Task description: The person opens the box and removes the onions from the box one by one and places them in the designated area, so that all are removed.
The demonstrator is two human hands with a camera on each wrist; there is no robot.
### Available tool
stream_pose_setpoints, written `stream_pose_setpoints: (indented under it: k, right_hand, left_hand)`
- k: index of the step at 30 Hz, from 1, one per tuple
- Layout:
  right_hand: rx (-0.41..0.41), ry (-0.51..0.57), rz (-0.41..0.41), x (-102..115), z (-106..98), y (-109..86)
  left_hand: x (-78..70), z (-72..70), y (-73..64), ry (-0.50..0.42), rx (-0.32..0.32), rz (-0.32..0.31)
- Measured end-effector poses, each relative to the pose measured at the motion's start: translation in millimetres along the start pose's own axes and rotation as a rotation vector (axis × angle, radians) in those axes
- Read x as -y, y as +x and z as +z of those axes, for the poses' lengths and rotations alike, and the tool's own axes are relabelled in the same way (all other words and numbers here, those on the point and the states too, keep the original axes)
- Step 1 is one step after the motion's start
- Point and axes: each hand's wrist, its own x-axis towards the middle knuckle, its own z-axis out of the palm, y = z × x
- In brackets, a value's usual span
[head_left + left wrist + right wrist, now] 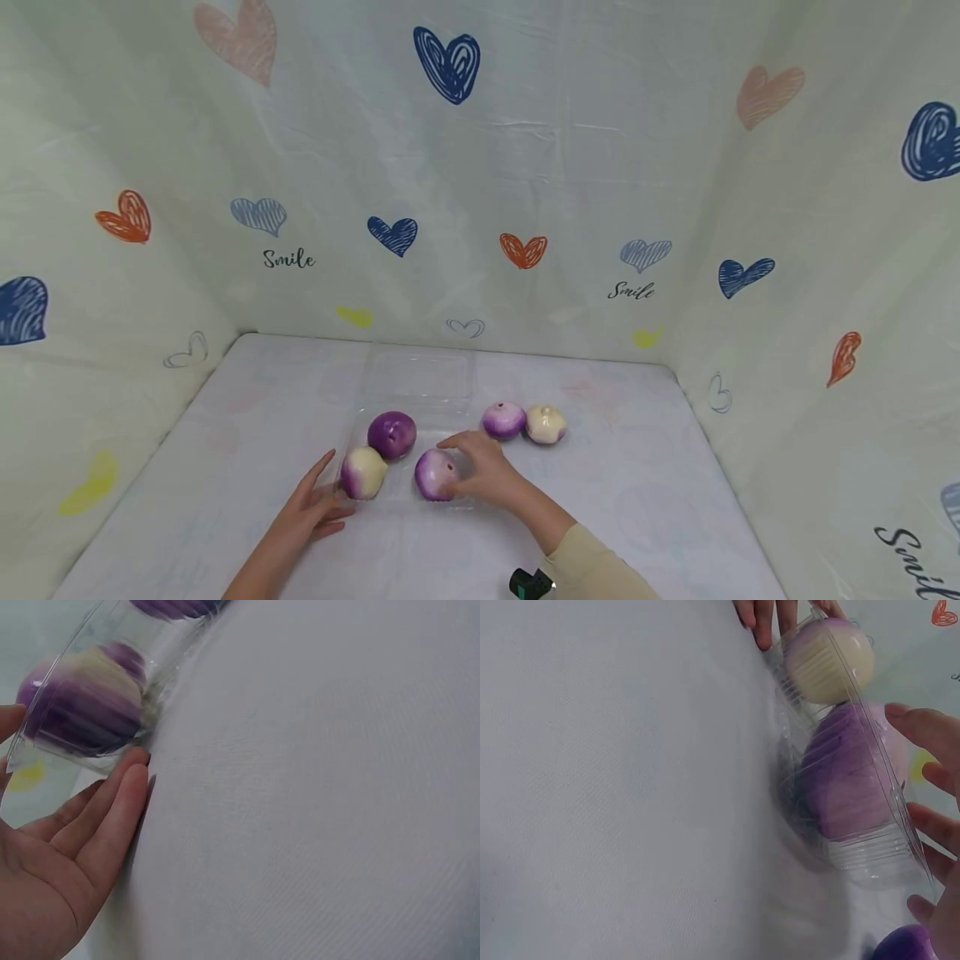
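Note:
A clear plastic clamshell box (405,493) lies with its lid (420,375) folded back. In it sit a dark purple onion (392,435), a cream-and-purple onion (363,473) and a lighter purple onion (435,475). My left hand (306,510) rests at the box's left side, fingers nearly straight; in the left wrist view its fingertips touch the plastic near the bottom. My right hand (483,473) spreads around the lighter purple onion at the right end. In the right wrist view its fingers (930,739) stand loosely apart, with a gap to the onion (847,772).
Behind my right hand, a purple onion (503,420) and a cream onion (546,424) lie side by side on the white cloth. A curtain (480,167) printed with hearts encloses the table (637,500) at the back and sides. A small black device (529,583) is by my right sleeve.

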Motion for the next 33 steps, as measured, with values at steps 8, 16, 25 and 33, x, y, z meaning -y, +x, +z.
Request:
stream_pose_setpoints:
  k: [8,16,25,33]
  right_hand:
    - [0.033,-0.086,-0.024,2.3,0.7,0.2]
    - [0.026,-0.124,-0.047,3.6,2.8,1.7]
    - [0.047,-0.137,-0.007,3.9,5.9,5.4]
    - [0.033,-0.115,-0.008,2.8,7.2,5.9]
  left_hand:
    - [-4.1,-9.2,3.6,0.126,0.040,-0.011]
    - [-5.2,-18.9,7.1,0.176,0.132,0.021]
    - [-1.9,-19.2,9.5,0.184,0.140,0.017]
    - [-1.4,-18.4,8.6,0.194,0.138,0.018]
